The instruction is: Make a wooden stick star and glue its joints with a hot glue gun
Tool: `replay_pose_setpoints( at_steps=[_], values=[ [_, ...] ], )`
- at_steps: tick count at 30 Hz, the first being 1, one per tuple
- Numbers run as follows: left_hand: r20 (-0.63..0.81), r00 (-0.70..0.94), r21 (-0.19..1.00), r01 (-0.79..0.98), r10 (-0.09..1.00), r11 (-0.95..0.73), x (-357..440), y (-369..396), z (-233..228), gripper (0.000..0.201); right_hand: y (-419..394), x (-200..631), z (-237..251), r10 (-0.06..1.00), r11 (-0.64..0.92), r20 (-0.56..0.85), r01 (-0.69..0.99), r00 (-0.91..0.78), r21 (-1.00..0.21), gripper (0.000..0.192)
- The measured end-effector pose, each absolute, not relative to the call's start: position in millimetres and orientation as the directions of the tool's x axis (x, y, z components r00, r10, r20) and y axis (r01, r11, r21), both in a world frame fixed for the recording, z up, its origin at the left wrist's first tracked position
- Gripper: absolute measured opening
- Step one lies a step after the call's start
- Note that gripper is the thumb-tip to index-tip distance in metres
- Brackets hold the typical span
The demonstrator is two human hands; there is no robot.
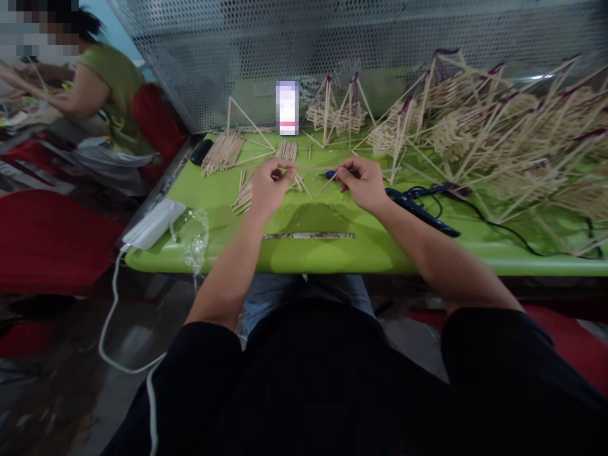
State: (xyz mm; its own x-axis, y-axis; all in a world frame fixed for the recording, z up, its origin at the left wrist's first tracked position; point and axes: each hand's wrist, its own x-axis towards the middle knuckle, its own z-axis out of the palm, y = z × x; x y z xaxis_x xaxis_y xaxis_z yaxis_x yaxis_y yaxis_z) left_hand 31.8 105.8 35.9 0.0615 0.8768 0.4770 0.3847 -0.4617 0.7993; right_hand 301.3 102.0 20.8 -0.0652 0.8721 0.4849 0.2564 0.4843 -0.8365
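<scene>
A thin pale strip [314, 168], perhaps a glue stick or a wooden stick, stretches level between my two hands above the green table [304, 256]. My left hand [274, 182] pinches its left end between thumb and fingers. On the other side, my right hand [361, 181] is closed around the strip, and a pale piece sticks out beyond it. Wooden sticks slant down near both hands. Just left of my right hand lies a blue-handled tool [329, 174], partly hidden. Below my left hand is a loose pile of cut sticks [243, 197].
A black glue gun [422, 212] with a cord lies right of my hands. Stick frames [475, 126] crowd the right side. A stick bundle [223, 152], a lit phone [287, 107] and a white power strip [154, 225] are also here. Another person [104, 88] sits at left.
</scene>
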Motion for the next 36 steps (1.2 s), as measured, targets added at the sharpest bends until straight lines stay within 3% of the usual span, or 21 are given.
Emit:
replay_pose_setpoints(
  at_steps=[7, 15, 23, 29, 36],
  values=[
    [0.516, 0.056, 0.733, 0.488, 0.855, -0.474, 36, 108, 30, 0.024, 102, 301, 17, 0.866, 0.499, 0.491, 0.244, -0.097, -0.832, 0.05],
    [0.423, 0.028, 0.765, 0.525, 0.906, -0.373, 39, 108, 26, 0.022, 99, 297, 11, 0.86, 0.509, 0.5, 0.258, -0.105, -0.821, 0.039],
    [0.559, 0.047, 0.735, 0.434, 0.828, -0.521, 36, 110, 22, 0.023, 101, 302, 12, 0.859, 0.509, 0.504, 0.278, -0.094, -0.815, 0.033],
    [0.713, 0.027, 0.652, 0.34, 0.7, -0.678, 33, 117, 16, 0.024, 101, 301, 14, 0.857, 0.512, 0.51, 0.243, -0.075, -0.824, 0.036],
    [0.702, 0.067, 0.687, 0.198, 0.709, -0.699, 30, 116, 17, 0.021, 102, 303, 13, 0.853, 0.518, 0.518, 0.234, -0.067, -0.823, 0.033]
  ],
)
